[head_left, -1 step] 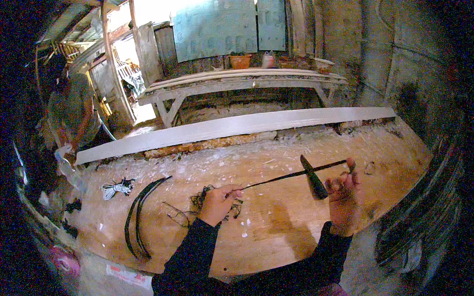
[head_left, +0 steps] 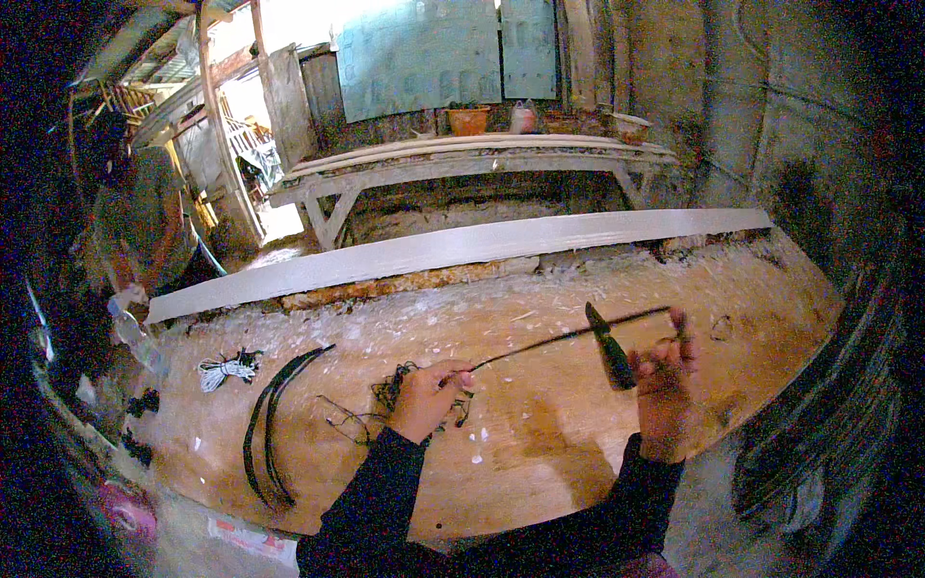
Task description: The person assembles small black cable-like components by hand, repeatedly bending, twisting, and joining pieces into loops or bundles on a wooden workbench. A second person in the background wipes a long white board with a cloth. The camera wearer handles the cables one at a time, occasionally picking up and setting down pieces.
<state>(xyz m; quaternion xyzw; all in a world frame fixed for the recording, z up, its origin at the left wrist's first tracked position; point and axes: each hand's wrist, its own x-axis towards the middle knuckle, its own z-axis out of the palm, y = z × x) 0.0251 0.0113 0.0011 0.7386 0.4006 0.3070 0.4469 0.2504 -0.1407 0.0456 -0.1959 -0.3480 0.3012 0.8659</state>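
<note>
A thin dark strip (head_left: 549,340) runs between my two hands above the wooden table. My left hand (head_left: 429,393) pinches its near end between thumb and fingers. Farther right, my right hand (head_left: 665,390) has its index finger raised at the strip's other end, its other fingers curled. A dark knife (head_left: 612,349) with a pointed tip lies against those curled fingers and crosses the strip; how they grip it is partly hidden. Beneath and beside my left hand is a tangle of dark thin strips (head_left: 390,387). Two curved dark bands (head_left: 272,414) lie left of it.
A white bundle of cord (head_left: 226,371) is on the left of the table (head_left: 520,491). A long white board (head_left: 462,249) stands along its far edge. Behind is a bench (head_left: 482,159) with pots. Another person (head_left: 145,222) is at the left, near a clear plastic thing (head_left: 135,332).
My right hand has shifted slightly left, together with the knife. The strip now bows a little between my hands. My left hand stays in place.
</note>
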